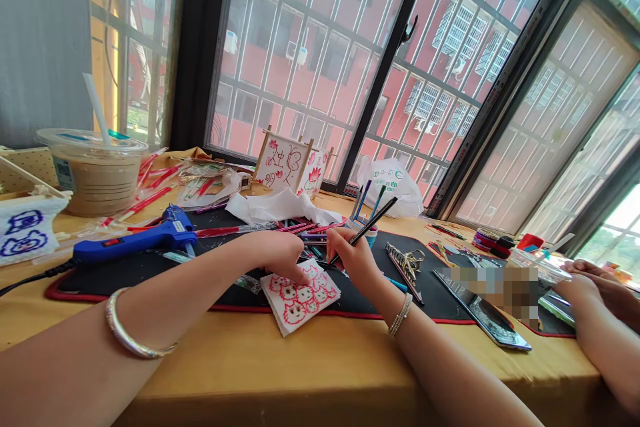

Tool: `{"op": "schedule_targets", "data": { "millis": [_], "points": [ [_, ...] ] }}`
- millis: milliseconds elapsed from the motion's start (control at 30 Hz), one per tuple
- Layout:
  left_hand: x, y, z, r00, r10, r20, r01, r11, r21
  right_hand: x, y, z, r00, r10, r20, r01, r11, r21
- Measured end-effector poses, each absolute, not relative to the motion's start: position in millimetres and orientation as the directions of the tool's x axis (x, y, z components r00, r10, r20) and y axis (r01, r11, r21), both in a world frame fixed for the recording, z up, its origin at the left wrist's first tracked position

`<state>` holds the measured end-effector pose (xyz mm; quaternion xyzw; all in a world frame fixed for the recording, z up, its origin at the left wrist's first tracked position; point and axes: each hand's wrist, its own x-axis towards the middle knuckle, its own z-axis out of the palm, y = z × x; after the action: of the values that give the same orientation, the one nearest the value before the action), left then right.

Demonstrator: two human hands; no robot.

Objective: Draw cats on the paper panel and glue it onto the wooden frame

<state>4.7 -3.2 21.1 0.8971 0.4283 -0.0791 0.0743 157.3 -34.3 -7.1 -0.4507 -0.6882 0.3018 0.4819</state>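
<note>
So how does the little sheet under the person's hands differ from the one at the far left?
The sheet under the hands has red drawings; the sheet at the far left has blue ones. The red one lies on the black mat, pinned by the left hand while the right hand holds a pen; the blue one lies untouched. Both are white.

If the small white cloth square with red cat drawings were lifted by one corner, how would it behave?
The white cloth square with red cat drawings would probably droop: it looks thin, with a slightly curled edge. It seems light, likely sliding on the black mat unless pinned, as the left hand does now. The right hand holds a dark pen.
</note>
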Motion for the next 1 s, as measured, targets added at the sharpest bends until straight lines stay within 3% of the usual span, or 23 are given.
{"op": "schedule_targets", "data": {
  "millis": [300,1000],
  "points": [
    [5,-8,25,0.635,0.745,-0.204,0.770,-0.631,0.093,153,-24,-22,-0.220,0.923,0.316,0.508,0.385,-0.771],
    [7,-14,29,0.629,0.751,-0.199,0.772,-0.633,0.051,150,-22,-25,-0.182,0.945,0.271,0.527,0.326,-0.785]
  ]
}}
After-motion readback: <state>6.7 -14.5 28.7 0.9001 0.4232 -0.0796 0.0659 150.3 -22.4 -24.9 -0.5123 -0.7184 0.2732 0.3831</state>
